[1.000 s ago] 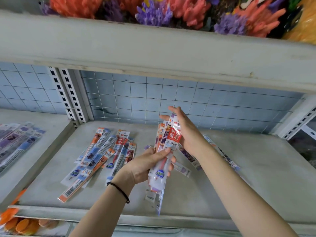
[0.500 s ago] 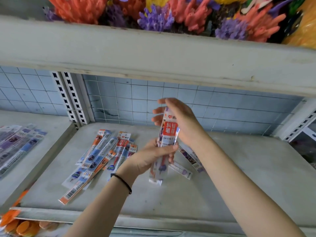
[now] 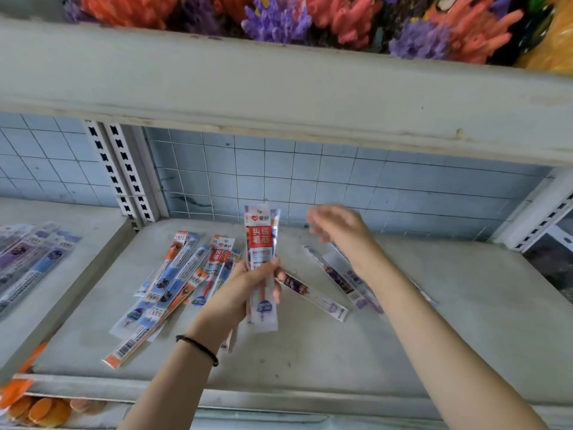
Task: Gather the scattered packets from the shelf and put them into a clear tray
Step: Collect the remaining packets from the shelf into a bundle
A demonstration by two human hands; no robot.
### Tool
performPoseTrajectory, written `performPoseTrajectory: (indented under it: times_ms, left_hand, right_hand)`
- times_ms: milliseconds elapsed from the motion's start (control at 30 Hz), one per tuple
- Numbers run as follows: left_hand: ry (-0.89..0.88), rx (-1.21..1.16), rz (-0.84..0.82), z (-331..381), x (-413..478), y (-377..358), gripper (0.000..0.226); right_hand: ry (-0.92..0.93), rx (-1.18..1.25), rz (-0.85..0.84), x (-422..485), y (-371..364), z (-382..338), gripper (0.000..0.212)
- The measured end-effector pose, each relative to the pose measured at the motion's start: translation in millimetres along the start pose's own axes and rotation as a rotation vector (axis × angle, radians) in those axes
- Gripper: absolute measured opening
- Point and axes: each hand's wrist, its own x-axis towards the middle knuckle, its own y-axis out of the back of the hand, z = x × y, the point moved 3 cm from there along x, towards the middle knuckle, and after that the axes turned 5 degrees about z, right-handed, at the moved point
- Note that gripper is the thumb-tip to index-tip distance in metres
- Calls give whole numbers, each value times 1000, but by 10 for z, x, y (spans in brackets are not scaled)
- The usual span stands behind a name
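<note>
A: Left hand (image 3: 238,293) has its grip closed round an upright bundle of packets (image 3: 262,243), red label facing out, held above the shelf (image 3: 449,336).

B: And the right hand?

A: Right hand (image 3: 338,228) is blurred, fingers loose, grip holding nothing. It hangs over the purple packets (image 3: 316,294) lying flat toward the back right. A fanned pile (image 3: 183,274) lies left of the bundle.

B: How best to take the next one?

A: My judgement: go for the nearest purple one. They lie flat on the shelf, so slide a fingertip under one end or drag it toward the front edge, then pinch it. Lay it label-up against the bundle with the ends flush, or the stack will splay.

B: Risks?

A: The sleeves look slick and the left grip sits low on the bundle, so the lower packets may slip out. Squeeze at mid-length. The clear tray is not in view.
</note>
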Motion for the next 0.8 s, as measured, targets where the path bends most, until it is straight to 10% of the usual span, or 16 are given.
performPoseTrajectory:
  times_ms: [300,533,800]
  left_hand:
    - [88,-120,268,-52,19,60,31]
    - [97,4,384,-175,41,-15,29]
    - [101,-76,370,-141,93,-232,21]
  right_hand:
    - [-41,-714,-73,-332,-186,653,25]
    - [-298,120,-25,-336,-186,606,14]
    - [-240,31,-72,-500,-254,522,10]
